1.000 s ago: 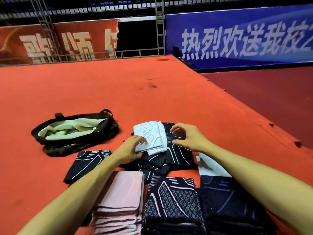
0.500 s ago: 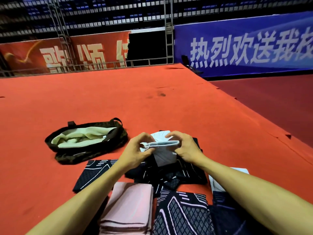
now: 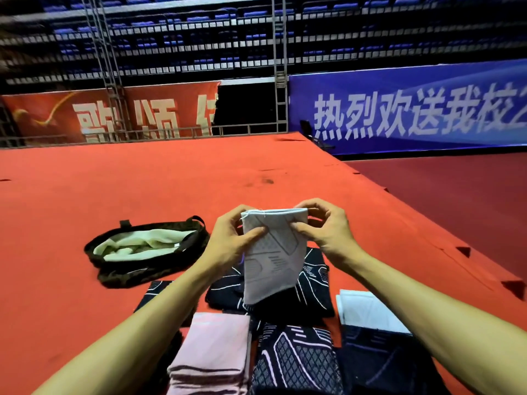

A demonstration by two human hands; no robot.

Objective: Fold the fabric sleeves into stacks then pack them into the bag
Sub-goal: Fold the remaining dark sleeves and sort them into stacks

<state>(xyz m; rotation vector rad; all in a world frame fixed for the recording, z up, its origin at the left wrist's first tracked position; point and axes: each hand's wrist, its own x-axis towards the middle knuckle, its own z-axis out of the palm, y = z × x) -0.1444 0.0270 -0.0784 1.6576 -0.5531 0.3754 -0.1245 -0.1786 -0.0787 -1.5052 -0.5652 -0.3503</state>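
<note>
White fabric sleeve point(image 3: 273, 258) held up by 2 hands over the loose black sleeves point(image 3: 313, 283).
Left hand point(image 3: 231, 240) and right hand point(image 3: 325, 232) each pinch an upper corner between thumb and curled fingers, so the sleeve hangs lengthwise above the red carpet point(image 3: 171, 181). Nearest the person lie 3 folded stacks: a pink stack point(image 3: 216, 346), a black patterned stack point(image 3: 296, 363) and a navy stack point(image 3: 379, 363), with a white folded pile point(image 3: 368, 312) just beyond the navy one. The open dark bag point(image 3: 137, 276), pale-lined, lies to the left, apart from the hands.
</note>
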